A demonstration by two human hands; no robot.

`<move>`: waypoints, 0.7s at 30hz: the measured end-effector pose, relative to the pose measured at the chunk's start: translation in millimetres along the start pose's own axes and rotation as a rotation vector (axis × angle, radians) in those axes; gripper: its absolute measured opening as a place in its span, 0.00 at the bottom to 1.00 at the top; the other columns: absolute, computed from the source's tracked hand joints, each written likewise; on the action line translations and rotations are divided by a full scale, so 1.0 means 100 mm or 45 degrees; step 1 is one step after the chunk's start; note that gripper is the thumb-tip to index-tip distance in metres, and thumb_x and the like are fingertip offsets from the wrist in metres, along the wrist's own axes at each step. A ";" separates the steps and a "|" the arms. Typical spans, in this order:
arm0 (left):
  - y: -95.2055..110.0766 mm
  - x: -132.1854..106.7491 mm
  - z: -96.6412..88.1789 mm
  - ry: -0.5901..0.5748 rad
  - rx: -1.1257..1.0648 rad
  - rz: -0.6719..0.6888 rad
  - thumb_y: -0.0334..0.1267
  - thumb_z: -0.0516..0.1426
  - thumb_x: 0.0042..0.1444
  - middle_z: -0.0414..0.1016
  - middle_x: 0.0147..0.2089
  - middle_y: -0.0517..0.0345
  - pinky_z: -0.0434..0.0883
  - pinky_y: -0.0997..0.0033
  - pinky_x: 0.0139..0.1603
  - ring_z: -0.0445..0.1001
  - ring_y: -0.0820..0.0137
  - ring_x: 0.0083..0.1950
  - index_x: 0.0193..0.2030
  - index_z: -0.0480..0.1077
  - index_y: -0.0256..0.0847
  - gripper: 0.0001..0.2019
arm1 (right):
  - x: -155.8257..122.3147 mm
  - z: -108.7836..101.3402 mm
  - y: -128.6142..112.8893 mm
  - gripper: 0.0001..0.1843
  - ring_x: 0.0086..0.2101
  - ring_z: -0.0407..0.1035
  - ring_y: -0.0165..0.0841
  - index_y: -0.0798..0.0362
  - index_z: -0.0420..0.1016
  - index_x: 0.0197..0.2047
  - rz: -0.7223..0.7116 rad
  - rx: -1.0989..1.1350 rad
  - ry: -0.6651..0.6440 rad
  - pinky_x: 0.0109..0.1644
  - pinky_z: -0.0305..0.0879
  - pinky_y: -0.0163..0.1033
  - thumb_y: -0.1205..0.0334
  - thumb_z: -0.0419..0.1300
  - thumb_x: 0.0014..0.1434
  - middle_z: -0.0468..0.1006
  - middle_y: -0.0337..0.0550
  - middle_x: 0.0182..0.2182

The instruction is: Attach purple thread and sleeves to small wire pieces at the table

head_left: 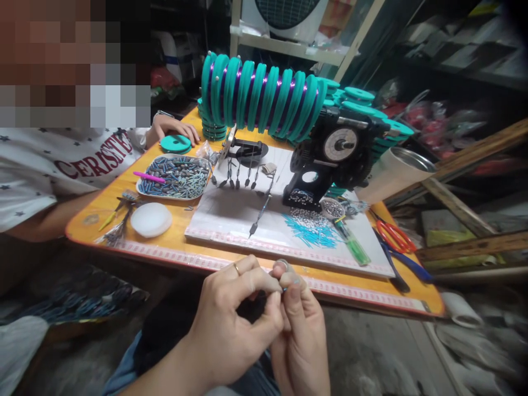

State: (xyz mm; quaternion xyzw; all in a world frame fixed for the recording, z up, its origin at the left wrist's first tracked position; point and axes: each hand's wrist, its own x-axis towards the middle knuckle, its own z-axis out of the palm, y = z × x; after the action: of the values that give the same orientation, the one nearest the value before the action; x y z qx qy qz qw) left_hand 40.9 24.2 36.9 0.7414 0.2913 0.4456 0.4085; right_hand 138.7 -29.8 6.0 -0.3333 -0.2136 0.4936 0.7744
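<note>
My left hand (231, 316) and my right hand (303, 319) meet in front of the table's near edge, both closed in a pinch. Between their fingertips a small blue piece (284, 290) just shows; the fingers cover most of it. Beyond them a white board (231, 214) bears short blue tubes (307, 231), small silvery beads (313, 219) and a fishing rig with a dark sinker (253, 228). Several similar sinkers (231, 184) hang from lines under a row of teal spools (264, 102) on a black winding machine (325, 148).
A tray of small tubes and sinkers (177, 190) with a pink pen stands left, near a white round lid (150, 220). Red-handled pliers (396, 236), blue-handled pliers (410, 267) and a green lighter (357, 247) lie right. Another person's hand (175, 127) rests by a teal spool (176, 143).
</note>
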 end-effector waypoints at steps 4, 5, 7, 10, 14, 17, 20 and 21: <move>0.02 0.00 -0.01 -0.008 0.012 -0.006 0.23 0.57 0.55 0.67 0.29 0.64 0.63 0.77 0.34 0.66 0.77 0.32 0.30 0.69 0.40 0.08 | -0.01 0.00 0.01 0.07 0.46 0.74 0.29 0.47 0.85 0.41 -0.011 -0.029 0.004 0.53 0.70 0.26 0.54 0.73 0.65 0.78 0.41 0.45; 0.02 0.00 -0.01 -0.007 0.018 -0.006 0.23 0.57 0.55 0.67 0.29 0.64 0.63 0.77 0.34 0.66 0.77 0.31 0.30 0.69 0.40 0.08 | -0.01 0.00 0.01 0.07 0.46 0.74 0.29 0.47 0.85 0.41 -0.018 -0.047 0.012 0.53 0.70 0.26 0.54 0.73 0.65 0.78 0.41 0.45; 0.03 0.00 -0.01 -0.001 0.036 -0.007 0.24 0.56 0.55 0.67 0.29 0.64 0.63 0.77 0.34 0.66 0.77 0.31 0.30 0.69 0.40 0.08 | 0.00 0.00 0.02 0.08 0.45 0.74 0.29 0.47 0.85 0.41 -0.042 -0.102 0.036 0.52 0.71 0.27 0.53 0.73 0.65 0.78 0.41 0.44; 0.03 0.00 -0.01 0.006 0.066 -0.007 0.24 0.57 0.55 0.66 0.28 0.64 0.62 0.77 0.32 0.66 0.77 0.30 0.29 0.69 0.40 0.08 | 0.00 -0.02 0.03 0.08 0.45 0.75 0.32 0.45 0.85 0.41 -0.110 -0.207 0.062 0.50 0.74 0.30 0.51 0.73 0.64 0.79 0.42 0.44; 0.02 -0.01 -0.01 -0.010 0.111 -0.009 0.26 0.57 0.56 0.65 0.27 0.64 0.61 0.75 0.32 0.64 0.76 0.29 0.29 0.68 0.40 0.07 | 0.00 -0.07 0.06 0.06 0.47 0.74 0.30 0.44 0.85 0.41 -0.230 -0.317 0.069 0.51 0.71 0.26 0.52 0.72 0.65 0.80 0.40 0.44; 0.03 -0.01 -0.01 -0.023 0.138 -0.016 0.26 0.57 0.56 0.65 0.27 0.64 0.60 0.75 0.32 0.64 0.75 0.29 0.29 0.67 0.40 0.07 | 0.00 -0.11 0.08 0.05 0.48 0.75 0.29 0.43 0.84 0.42 -0.280 -0.387 0.067 0.52 0.70 0.25 0.53 0.71 0.67 0.80 0.39 0.45; 0.05 0.00 -0.02 -0.025 0.153 -0.016 0.26 0.56 0.56 0.66 0.27 0.64 0.60 0.75 0.31 0.65 0.75 0.29 0.28 0.66 0.40 0.08 | -0.01 -0.14 0.09 0.05 0.48 0.74 0.29 0.44 0.84 0.43 -0.307 -0.442 0.063 0.52 0.71 0.26 0.53 0.70 0.68 0.80 0.39 0.45; 0.06 0.00 -0.02 -0.027 0.156 -0.017 0.26 0.56 0.56 0.66 0.27 0.64 0.60 0.75 0.31 0.65 0.75 0.29 0.28 0.66 0.40 0.08 | -0.01 -0.16 0.09 0.05 0.48 0.74 0.30 0.44 0.84 0.43 -0.316 -0.458 0.063 0.52 0.71 0.26 0.53 0.70 0.68 0.80 0.40 0.45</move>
State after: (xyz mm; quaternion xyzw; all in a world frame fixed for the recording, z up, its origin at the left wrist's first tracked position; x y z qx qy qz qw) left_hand 39.3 22.1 42.3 0.7679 0.3186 0.4162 0.3683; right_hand 142.8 -33.1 -11.4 -0.4493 -0.3186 0.3401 0.7622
